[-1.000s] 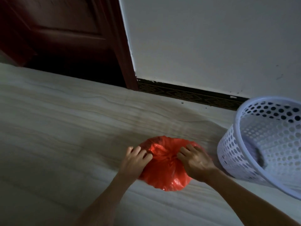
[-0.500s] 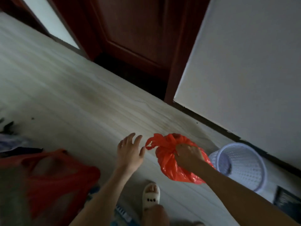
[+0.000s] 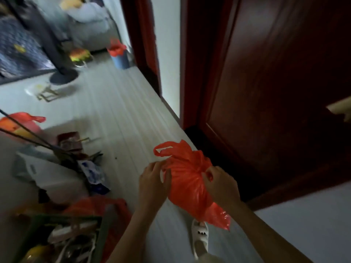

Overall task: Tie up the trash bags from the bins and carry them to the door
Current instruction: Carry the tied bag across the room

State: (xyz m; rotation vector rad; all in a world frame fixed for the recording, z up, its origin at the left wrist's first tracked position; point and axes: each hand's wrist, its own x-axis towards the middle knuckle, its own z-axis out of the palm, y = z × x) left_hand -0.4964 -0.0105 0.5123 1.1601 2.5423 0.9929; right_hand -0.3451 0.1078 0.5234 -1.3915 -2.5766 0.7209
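Both hands hold the red trash bag (image 3: pixel 187 182) in the air just above the pale floor (image 3: pixel 121 118), low and centre in view: the left hand (image 3: pixel 152 184) pinches plastic at the bag's nine o'clock side, fingers curled, and the right hand (image 3: pixel 221 184) grips gathered plastic at its three o'clock side. The dark wooden door (image 3: pixel 275 82) stands at two o'clock from the bag, and a blue bin (image 3: pixel 120 60) lined with red plastic sits far off at eleven o'clock.

We can read no words, brand names, numbers or signs anywhere here. The blue-and-white printed wrapper (image 3: pixel 93 172) on the floor (image 3: pixel 121 118) carries markings, but they are too blurred for us to make out.
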